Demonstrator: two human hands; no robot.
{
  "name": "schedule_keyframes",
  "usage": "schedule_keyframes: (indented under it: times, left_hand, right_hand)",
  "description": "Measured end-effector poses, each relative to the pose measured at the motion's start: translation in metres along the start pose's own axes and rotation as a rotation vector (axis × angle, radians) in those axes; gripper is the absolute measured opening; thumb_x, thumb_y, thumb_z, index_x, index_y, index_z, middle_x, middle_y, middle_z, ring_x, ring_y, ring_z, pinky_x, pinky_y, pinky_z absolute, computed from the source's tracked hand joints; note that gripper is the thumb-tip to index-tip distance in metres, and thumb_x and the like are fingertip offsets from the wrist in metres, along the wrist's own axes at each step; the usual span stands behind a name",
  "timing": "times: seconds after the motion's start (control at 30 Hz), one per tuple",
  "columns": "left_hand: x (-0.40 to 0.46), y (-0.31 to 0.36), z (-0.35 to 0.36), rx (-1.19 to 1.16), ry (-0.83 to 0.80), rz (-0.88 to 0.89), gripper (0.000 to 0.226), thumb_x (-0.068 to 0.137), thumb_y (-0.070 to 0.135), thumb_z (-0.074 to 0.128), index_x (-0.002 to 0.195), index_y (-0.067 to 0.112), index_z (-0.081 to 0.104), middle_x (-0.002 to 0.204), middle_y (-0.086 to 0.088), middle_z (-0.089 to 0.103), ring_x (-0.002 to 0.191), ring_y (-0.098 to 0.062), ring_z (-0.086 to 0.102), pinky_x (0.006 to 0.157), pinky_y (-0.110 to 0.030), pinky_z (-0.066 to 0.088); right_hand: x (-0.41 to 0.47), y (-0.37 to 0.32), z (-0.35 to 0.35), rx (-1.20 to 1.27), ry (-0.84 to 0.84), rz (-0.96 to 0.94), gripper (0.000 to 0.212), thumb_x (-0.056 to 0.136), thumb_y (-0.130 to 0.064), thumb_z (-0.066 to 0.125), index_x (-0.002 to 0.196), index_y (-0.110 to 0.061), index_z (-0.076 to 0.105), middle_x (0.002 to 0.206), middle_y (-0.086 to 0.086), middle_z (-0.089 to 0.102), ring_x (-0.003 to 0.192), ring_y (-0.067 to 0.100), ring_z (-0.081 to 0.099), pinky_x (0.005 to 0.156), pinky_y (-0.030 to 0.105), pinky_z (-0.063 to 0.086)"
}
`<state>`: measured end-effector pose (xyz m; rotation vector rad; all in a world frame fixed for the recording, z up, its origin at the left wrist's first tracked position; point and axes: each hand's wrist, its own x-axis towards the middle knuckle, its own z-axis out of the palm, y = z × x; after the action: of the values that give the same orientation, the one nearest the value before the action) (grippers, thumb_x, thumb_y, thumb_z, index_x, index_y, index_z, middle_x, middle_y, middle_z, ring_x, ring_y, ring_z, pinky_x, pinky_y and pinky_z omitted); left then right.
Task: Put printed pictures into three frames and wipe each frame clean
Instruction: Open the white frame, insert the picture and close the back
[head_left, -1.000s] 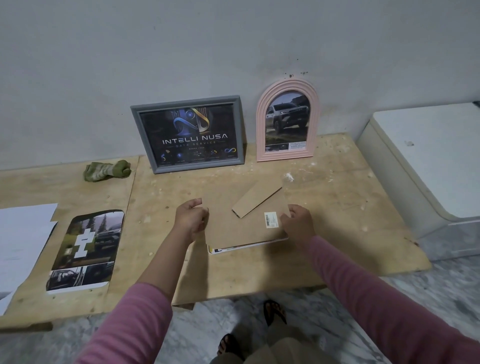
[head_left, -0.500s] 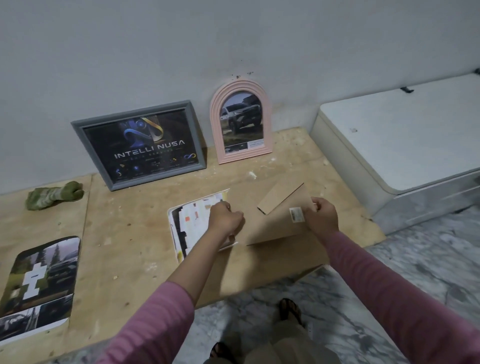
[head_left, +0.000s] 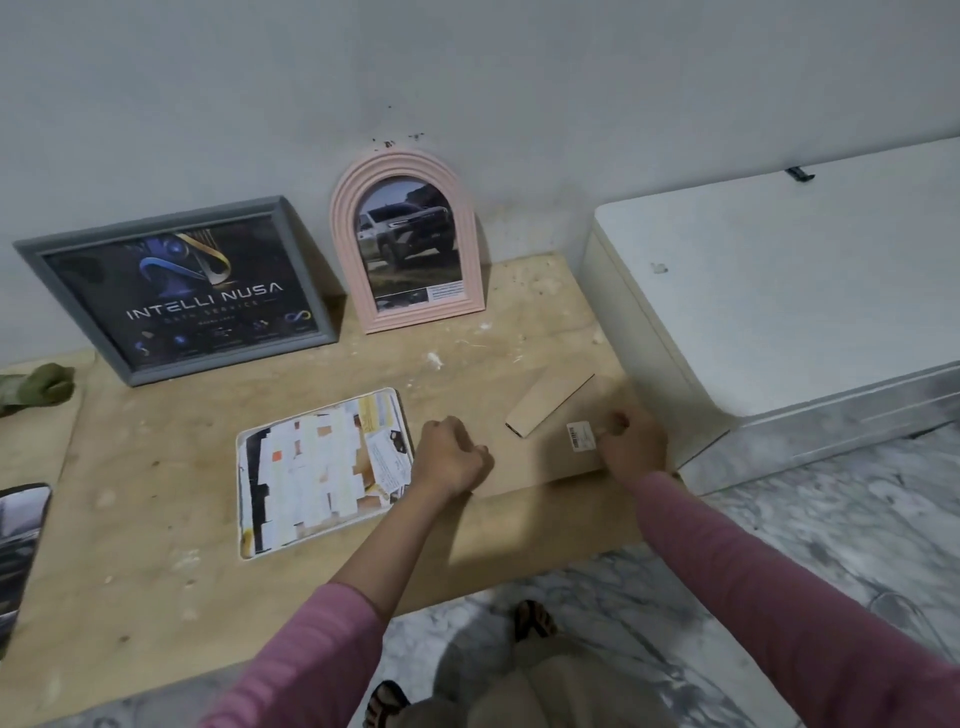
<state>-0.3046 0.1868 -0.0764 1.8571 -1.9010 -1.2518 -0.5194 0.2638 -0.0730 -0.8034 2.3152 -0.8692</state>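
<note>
**Inspector:** Start nearest the person.

**Assistant:** Two pink sleeves reach over the plywood table (head_left: 156, 545). The left hand (head_left: 451, 457) is curled at the near-left edge of the brown backing board (head_left: 530, 457), knuckles up; it appears to pinch that edge, though the fingertips are hidden. The right hand (head_left: 631, 449) grips the board's right side, fingers curled beside a small white barcode sticker (head_left: 582, 435).

**Inspector:** The board's position?

**Assistant:** Flat or nearly flat at the table's right end, with its fold-out stand flap (head_left: 548, 404) raised on top.

**Inspector:** And beside it?

**Assistant:** The white frame (head_left: 241, 493) lies flat just left of the left hand, holding a picture of pale patches on dark. A printed picture (head_left: 21, 545) lies at the far-left edge, cut off by the view.

**Inspector:** Further back?

**Assistant:** A green cloth (head_left: 36, 387) sits bunched at the left. Against the wall lean the grey frame (head_left: 176, 288), reading INTELLI NUSA, and the pink arched frame (head_left: 408, 244), showing a vehicle. They stand side by side, close. A white cabinet (head_left: 779, 291) stands right of the table.
</note>
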Motion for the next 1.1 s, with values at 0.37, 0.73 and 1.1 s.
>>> schedule_keyframes:
  times: [0.37, 0.73, 1.1]
  left_hand:
    - [-0.011, 0.005, 0.022, -0.016, 0.035, 0.067, 0.036, 0.063, 0.035, 0.06, 0.08, 0.006, 0.05, 0.085, -0.01, 0.055, 0.074, -0.024, 0.053, 0.06, -0.029, 0.036]
    - [-0.02, 0.002, 0.01, -0.003, 0.086, 0.027, 0.053, 0.079, 0.028, 0.058, 0.115, -0.009, 0.048, 0.116, -0.025, 0.053, 0.111, -0.04, 0.052, 0.089, -0.04, 0.043]
    - [-0.043, -0.042, -0.047, -0.065, 0.368, -0.01, 0.035, 0.09, 0.022, 0.057, 0.121, 0.005, 0.057, 0.124, -0.013, 0.056, 0.12, -0.028, 0.049, 0.096, -0.032, 0.04]
  right_hand:
    - [0.015, 0.009, 0.009, -0.027, -0.025, -0.152, 0.029, 0.076, 0.006, 0.057, 0.104, 0.0, 0.062, 0.098, 0.016, 0.061, 0.094, 0.033, 0.058, 0.08, 0.031, 0.042]
    - [0.001, -0.006, 0.026, -0.025, -0.038, -0.339, 0.044, 0.078, -0.002, 0.063, 0.122, 0.005, 0.056, 0.123, 0.022, 0.06, 0.117, 0.035, 0.054, 0.1, 0.037, 0.04]
    - [-0.034, -0.061, 0.076, -0.039, -0.229, -0.507, 0.049, 0.082, -0.013, 0.063, 0.128, -0.001, 0.053, 0.129, 0.016, 0.057, 0.119, 0.03, 0.053, 0.103, 0.037, 0.041]
